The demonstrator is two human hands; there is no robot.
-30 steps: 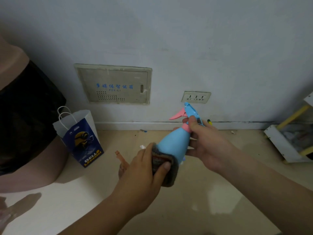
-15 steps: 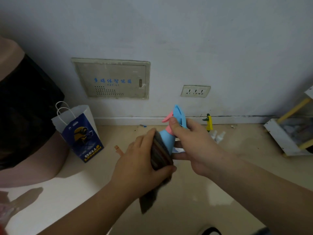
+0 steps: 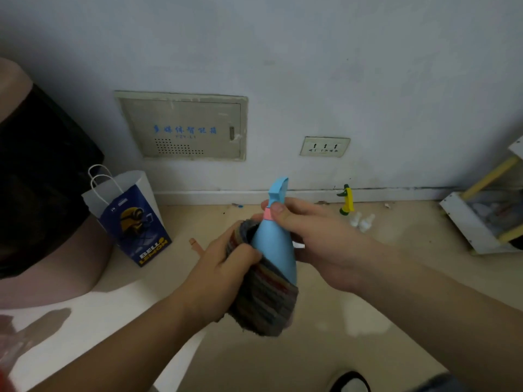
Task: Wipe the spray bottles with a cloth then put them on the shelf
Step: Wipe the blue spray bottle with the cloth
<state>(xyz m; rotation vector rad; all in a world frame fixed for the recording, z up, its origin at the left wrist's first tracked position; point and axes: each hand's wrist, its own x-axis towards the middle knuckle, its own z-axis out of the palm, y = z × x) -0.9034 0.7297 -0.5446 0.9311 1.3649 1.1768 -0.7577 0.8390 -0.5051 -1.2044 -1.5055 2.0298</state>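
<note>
A light blue spray bottle [image 3: 276, 247] with a pink collar and blue nozzle is held upright in mid-air above the floor. My right hand [image 3: 314, 239] grips it at the neck, thumb on the pink collar. My left hand [image 3: 223, 275] grips a dark striped cloth [image 3: 266, 304] wrapped around the bottle's lower body and base. A yellow spray bottle [image 3: 347, 200] with a green trigger stands on the floor by the wall. Two small white bottles [image 3: 360, 220] lie next to it. A white shelf [image 3: 481, 222] with yellow posts stands at the right edge.
A white and blue paper bag [image 3: 130, 219] stands on the floor at left. A large pink and black object [image 3: 36, 176] fills the left edge. The wall holds a beige panel [image 3: 184, 127] and a socket [image 3: 325, 147]. A shoe [image 3: 349, 383] shows at the bottom.
The bottle has turned upright with its nozzle now pointing up. The cloth in my left hand slid down from the bottle's upper body to its base. The view dropped slightly, revealing the floor bottles.
</note>
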